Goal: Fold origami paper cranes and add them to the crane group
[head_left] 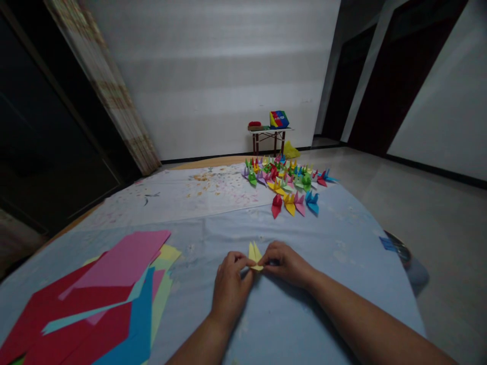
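A small piece of folded yellow paper is between my two hands, low over the light blue tablecloth. Two narrow points of it stick up away from me. My left hand pinches its lower left edge between thumb and index finger. On the other side, my right hand grips the lower right edge, also in a pinch. Beyond the hands stand folded paper cranes; the nearest are a red crane, a yellow crane, a pink crane and a blue crane.
Loose coloured paper sheets lie overlapping on the left of the table. Several more cranes crowd the far right. Behind the table, a small stand holds a multicoloured box. A dark stool-like object is beside the right edge.
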